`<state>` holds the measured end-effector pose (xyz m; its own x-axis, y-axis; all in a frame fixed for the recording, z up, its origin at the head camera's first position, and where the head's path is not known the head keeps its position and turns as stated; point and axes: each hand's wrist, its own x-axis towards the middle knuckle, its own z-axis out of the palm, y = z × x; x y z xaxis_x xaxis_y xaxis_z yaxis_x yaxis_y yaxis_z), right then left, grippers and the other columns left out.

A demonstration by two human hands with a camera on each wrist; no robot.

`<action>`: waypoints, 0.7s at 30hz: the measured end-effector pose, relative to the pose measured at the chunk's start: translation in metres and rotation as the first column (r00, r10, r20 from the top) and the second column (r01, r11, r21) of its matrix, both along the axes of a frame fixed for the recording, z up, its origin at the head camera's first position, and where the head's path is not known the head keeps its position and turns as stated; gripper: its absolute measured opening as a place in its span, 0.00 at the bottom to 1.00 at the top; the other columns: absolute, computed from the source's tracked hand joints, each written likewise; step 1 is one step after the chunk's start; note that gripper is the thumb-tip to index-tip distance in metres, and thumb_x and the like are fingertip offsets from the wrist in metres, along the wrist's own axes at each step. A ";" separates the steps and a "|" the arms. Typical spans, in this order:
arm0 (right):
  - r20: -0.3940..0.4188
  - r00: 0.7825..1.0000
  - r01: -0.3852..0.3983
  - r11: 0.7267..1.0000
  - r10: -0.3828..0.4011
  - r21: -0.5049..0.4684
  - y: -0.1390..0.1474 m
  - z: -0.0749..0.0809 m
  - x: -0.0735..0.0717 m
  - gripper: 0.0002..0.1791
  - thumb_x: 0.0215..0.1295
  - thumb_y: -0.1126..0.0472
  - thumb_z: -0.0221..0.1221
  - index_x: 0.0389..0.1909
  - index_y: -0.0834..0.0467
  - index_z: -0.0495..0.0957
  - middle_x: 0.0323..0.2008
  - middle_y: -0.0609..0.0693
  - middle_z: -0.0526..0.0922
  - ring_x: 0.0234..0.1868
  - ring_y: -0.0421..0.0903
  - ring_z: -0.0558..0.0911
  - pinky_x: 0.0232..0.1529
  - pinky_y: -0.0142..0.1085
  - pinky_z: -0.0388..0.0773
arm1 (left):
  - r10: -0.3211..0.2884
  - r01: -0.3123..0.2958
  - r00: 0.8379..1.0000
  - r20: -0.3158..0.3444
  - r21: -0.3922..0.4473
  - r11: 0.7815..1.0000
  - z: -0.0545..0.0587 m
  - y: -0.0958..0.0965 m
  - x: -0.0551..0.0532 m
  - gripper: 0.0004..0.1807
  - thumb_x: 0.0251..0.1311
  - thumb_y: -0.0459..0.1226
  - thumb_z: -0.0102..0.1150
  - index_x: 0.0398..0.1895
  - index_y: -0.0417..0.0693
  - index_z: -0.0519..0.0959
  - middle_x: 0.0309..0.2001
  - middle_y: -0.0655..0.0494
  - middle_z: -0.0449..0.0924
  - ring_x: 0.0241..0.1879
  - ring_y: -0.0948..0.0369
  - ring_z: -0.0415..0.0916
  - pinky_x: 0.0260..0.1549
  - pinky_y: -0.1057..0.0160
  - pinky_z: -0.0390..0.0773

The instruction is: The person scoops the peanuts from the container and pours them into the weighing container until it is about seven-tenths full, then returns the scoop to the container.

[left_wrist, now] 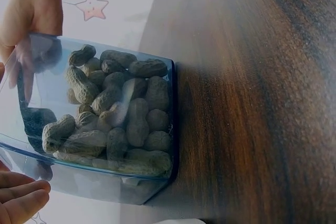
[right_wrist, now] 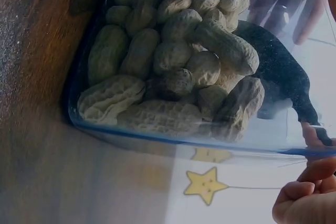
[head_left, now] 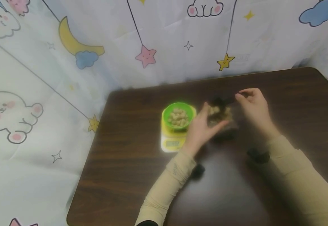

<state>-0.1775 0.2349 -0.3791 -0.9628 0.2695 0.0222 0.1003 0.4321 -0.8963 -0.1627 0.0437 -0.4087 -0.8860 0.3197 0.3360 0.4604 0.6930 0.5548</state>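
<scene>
A clear plastic container (right_wrist: 131,132) with peanuts (left_wrist: 107,100) in its lower part stands on the table. My left hand (head_left: 200,128) holds it at its left front corner, thumb across the near side and fingers (left_wrist: 23,198) along the left wall. The right hand (head_left: 252,102) is above the container's right side and pinches the handle of a black scoop (right_wrist: 283,72), whose dark head is down inside, by the peanuts. Through the clear wall the scoop shows partly, mixed with reflections. In the head view this area is blurred.
To the left, a yellow and white kitchen scale (head_left: 164,139) with a lit display carries a green bowl (head_left: 166,111) of peanuts. The dark wooden table (head_left: 119,157) ends at a white curtain (head_left: 169,69) printed with stars, bears and clouds.
</scene>
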 end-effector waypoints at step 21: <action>0.029 0.998 0.058 0.865 -0.050 -0.498 0.018 -0.003 0.006 0.12 0.61 0.52 0.60 0.40 0.49 0.69 0.21 0.37 0.73 0.21 0.33 0.72 0.18 0.24 0.68 | 0.008 -0.020 0.976 0.215 0.055 0.998 0.008 -0.001 0.002 0.55 0.46 0.66 0.58 0.72 0.50 0.50 0.71 0.51 0.57 0.66 0.56 0.63 0.64 0.63 0.68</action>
<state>-0.1712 0.2534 -0.3820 -0.9456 0.2922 -0.1428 0.1250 -0.0787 -0.9890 -0.1608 0.0427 -0.4005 -0.9437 0.2925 0.1543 0.3165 0.6632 0.6782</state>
